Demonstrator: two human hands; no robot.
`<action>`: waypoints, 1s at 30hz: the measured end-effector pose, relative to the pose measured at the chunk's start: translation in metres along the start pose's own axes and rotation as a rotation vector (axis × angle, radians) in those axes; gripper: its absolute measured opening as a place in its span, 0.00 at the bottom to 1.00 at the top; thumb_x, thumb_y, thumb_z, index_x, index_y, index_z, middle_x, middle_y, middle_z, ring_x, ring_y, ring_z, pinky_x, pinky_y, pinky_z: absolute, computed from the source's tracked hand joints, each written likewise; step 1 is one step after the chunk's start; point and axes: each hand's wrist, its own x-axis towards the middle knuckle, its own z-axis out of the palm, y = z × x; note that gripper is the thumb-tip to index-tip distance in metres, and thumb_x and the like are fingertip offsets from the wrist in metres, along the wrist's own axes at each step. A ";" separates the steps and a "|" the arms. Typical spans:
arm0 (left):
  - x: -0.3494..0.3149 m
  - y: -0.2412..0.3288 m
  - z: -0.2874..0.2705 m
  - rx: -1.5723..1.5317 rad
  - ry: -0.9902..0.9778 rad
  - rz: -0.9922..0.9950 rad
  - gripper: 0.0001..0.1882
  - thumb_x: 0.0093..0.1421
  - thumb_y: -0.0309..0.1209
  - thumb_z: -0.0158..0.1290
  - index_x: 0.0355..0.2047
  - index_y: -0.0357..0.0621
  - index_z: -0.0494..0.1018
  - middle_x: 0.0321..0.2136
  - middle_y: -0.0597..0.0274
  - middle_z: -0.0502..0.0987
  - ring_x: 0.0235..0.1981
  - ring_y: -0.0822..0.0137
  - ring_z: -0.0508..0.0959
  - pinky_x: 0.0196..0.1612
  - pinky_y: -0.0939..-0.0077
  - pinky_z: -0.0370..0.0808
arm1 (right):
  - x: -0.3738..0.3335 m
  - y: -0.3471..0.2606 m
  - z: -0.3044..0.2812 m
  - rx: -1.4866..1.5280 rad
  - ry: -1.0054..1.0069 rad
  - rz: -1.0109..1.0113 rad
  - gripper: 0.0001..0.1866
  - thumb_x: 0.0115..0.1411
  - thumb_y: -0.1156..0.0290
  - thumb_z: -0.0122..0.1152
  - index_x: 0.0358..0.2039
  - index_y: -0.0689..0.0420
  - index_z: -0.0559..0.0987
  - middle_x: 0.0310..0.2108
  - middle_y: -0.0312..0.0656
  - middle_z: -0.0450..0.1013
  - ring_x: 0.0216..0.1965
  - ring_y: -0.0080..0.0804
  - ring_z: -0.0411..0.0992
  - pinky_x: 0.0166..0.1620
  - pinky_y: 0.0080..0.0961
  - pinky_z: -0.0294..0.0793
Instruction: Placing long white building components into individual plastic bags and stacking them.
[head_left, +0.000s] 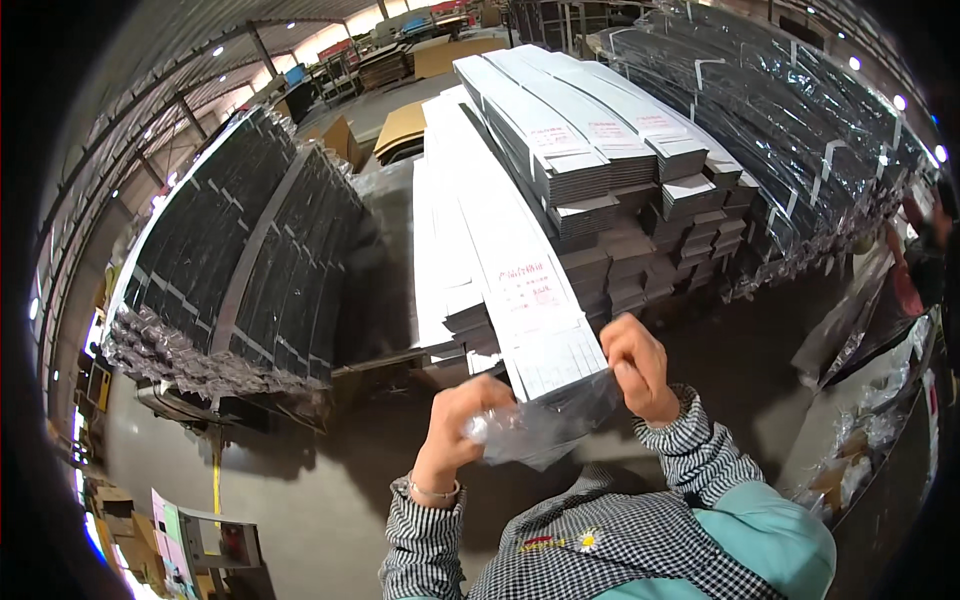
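Right in front of me lies a long bundle of flat white cardboard strips [520, 270], a sheet with red print on top. Clear plastic film [555, 425] hangs around its near end like the mouth of a bag. My left hand [462, 420] is closed on the film at the left corner. At the right corner my right hand [640, 368] pinches the film, its fingers curled beside the bundle's edge. How far the film reaches along the bundle cannot be made out.
Beyond and to the right rise stacked bundles of white-topped strips [610, 130]. Plastic-wrapped dark bundles [800, 130] fill the far right. At left stands another stack of wrapped dark bundles [240, 260]. Loose plastic bags [850, 460] lie at the lower right.
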 end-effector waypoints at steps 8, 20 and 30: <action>-0.021 -0.045 0.018 -0.540 0.162 -0.708 0.02 0.58 0.22 0.56 0.32 0.40 0.75 0.25 0.68 0.76 0.26 0.77 0.73 0.31 0.81 0.70 | -0.011 0.028 0.003 0.178 -0.072 0.429 0.07 0.62 0.82 0.57 0.41 0.62 0.73 0.35 0.37 0.71 0.36 0.22 0.70 0.41 0.19 0.70; 0.018 -0.051 0.033 -0.264 0.404 -0.372 0.08 0.54 0.15 0.52 0.34 0.36 0.75 0.35 0.56 0.79 0.42 0.63 0.78 0.47 0.72 0.73 | 0.009 0.028 -0.004 -0.063 0.171 0.260 0.07 0.71 0.72 0.49 0.39 0.63 0.72 0.35 0.42 0.74 0.31 0.26 0.69 0.37 0.23 0.69; 0.012 -0.037 0.021 -0.214 0.202 -0.381 0.10 0.50 0.12 0.50 0.30 0.36 0.76 0.36 0.61 0.77 0.41 0.68 0.77 0.39 0.78 0.74 | -0.024 0.010 -0.002 -0.298 -0.029 0.245 0.03 0.67 0.77 0.50 0.36 0.63 0.71 0.27 0.49 0.69 0.28 0.44 0.73 0.35 0.30 0.73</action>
